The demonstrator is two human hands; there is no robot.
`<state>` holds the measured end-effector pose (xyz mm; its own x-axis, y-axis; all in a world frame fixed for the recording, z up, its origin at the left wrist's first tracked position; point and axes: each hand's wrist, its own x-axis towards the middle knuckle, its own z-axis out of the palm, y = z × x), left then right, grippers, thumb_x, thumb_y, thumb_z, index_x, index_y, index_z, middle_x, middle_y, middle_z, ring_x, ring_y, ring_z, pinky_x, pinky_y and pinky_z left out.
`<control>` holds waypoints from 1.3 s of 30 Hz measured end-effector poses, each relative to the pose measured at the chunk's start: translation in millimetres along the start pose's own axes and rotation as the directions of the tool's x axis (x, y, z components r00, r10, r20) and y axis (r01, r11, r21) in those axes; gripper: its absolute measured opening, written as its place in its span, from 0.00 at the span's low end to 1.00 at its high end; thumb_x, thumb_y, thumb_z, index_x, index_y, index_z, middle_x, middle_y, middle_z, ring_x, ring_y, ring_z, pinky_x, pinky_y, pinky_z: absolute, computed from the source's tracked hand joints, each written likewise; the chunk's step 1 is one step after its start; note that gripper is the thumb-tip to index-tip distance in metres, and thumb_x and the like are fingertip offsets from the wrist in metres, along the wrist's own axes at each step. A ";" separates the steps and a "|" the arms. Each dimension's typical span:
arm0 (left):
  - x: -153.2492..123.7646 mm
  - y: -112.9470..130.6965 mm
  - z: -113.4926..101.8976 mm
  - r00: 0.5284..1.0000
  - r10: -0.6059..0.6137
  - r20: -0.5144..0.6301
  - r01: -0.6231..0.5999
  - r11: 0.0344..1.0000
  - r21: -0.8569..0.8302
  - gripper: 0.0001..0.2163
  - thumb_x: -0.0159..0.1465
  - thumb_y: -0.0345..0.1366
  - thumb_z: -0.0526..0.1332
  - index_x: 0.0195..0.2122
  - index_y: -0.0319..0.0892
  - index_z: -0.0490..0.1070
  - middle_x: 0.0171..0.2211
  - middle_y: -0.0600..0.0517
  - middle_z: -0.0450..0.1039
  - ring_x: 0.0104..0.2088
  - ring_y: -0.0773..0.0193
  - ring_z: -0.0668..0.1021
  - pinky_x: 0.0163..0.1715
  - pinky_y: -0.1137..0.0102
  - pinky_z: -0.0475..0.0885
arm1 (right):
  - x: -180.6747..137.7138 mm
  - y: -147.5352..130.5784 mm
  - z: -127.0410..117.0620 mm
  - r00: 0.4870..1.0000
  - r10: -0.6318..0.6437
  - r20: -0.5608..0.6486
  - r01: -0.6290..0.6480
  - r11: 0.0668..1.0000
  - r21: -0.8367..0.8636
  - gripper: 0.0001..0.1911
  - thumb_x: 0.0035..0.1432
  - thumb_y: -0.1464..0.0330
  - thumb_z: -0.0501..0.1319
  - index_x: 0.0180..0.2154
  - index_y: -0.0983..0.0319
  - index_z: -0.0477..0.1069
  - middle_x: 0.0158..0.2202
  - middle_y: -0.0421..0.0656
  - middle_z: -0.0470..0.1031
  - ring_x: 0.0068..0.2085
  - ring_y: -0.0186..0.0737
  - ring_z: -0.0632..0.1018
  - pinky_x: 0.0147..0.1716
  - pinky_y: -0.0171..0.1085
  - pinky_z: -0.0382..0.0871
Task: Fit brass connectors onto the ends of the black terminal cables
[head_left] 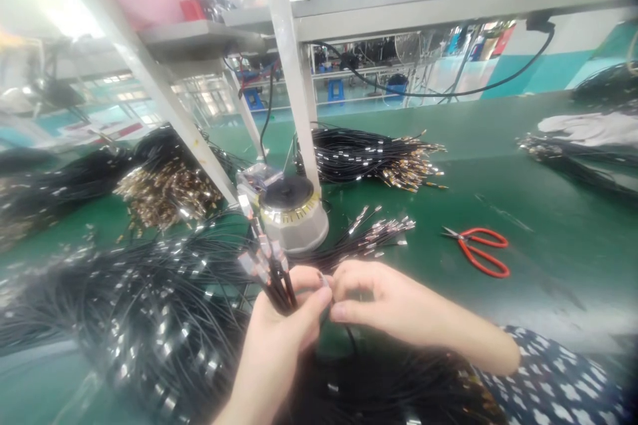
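My left hand [292, 325] is closed around a small bunch of black cables [278, 282] whose pale tagged ends stick up above the thumb. Between its thumb and forefinger is a small whitish cable end [325, 281]. My right hand [366, 292] meets it there, thumb and fingers pinched at the same spot; what exactly they grip is mostly covered. Below the hands a dark cable hangs down. Just behind them lies a bundle of black cables with silvery ends [381, 236] on the green tabletop [419, 252].
Red-handled scissors [481, 249] lie right of my hands. A round grey device with a black top [294, 212] stands beside a white post [294, 66]. Coiled cables with gold ends [373, 156] lie behind. Loose black cables [149, 305] spread across the left. Overhead runs a shelf [423, 10].
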<state>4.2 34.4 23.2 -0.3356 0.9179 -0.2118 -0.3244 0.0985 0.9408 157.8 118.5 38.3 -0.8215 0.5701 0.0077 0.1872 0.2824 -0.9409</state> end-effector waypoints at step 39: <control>7.2 -5.1 9.7 0.996 0.023 0.087 -0.022 1.000 -0.011 0.09 0.56 0.33 0.69 0.37 0.38 0.73 0.21 0.55 0.72 0.14 0.79 0.62 0.16 0.79 0.54 | -3.3 11.8 -0.3 0.903 0.034 -0.429 0.012 0.994 0.105 0.05 0.55 0.70 0.64 0.27 0.64 0.76 0.30 0.40 0.79 0.35 0.36 0.77 0.40 0.35 0.68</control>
<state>12.0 44.2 19.5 -0.2650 0.9498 -0.1660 -0.3268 0.0735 0.9422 162.9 120.2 27.3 -0.5045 0.8550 0.1200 0.1194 0.2067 -0.9711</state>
